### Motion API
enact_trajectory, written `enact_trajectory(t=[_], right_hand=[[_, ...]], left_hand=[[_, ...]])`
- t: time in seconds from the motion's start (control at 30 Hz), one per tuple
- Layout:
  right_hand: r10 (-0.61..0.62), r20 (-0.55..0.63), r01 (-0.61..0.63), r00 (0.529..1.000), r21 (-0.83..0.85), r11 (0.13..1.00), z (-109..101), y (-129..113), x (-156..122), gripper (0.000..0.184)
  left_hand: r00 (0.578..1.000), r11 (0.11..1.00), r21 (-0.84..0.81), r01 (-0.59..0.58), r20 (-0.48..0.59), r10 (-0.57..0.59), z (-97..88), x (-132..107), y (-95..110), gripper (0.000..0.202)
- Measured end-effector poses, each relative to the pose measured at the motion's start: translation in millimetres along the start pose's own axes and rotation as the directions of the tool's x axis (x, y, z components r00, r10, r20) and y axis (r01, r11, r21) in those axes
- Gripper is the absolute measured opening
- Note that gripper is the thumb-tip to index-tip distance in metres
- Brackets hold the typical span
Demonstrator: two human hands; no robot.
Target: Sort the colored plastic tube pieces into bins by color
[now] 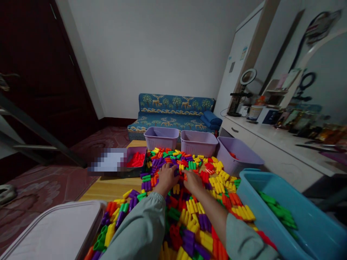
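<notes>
A thick spread of bullet-shaped plastic building blocks in yellow, purple, green, red and orange covers much of the wooden table; many are joined side by side. My left hand lies over purple blocks mid-table, its fingers apart and touching the heap. Close beside it on the right is my right hand, fingers curled together and pointing left among the blocks. Whatever its fingertips hold is too small to make out. Clear wrapping seems to cover a few red blocks farther right.
Lilac bins stand along the far edge; another lilac bin holds something red. Green blocks lie in a blue tub at right. A dark tray holds red blocks. A white lid sits front left; a patterned sofa is behind.
</notes>
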State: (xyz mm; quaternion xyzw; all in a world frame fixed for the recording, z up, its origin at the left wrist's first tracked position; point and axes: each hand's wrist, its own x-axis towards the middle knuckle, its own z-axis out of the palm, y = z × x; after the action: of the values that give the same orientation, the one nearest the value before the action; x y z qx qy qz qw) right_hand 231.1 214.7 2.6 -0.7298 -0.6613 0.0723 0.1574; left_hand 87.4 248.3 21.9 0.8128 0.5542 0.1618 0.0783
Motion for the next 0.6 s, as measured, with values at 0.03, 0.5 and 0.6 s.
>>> enact_trajectory(t=[0.03, 0.5, 0.6], right_hand=[[0.009, -0.019, -0.008, 1.0, 0.026, 1.0, 1, 1, 0, 0.045], [0.353, 0.253, -0.301, 0.901, 0.949, 0.088, -15, 10, -5, 0.023], [0.35, 0.353, -0.315, 0.868, 0.935, -0.162, -26, 15, -5, 0.021]], left_hand=[[1.0, 1.0, 0.012, 0.001, 0.027, -0.001, 4.6, 4, 1, 0.055], [0.993, 0.996, 0.058, 0.07, -0.096, -0.065, 25.2, -2, 5, 0.035], [0.994, 0.996, 0.049, 0.069, -0.094, -0.064, 24.8, -3, 4, 0.034]])
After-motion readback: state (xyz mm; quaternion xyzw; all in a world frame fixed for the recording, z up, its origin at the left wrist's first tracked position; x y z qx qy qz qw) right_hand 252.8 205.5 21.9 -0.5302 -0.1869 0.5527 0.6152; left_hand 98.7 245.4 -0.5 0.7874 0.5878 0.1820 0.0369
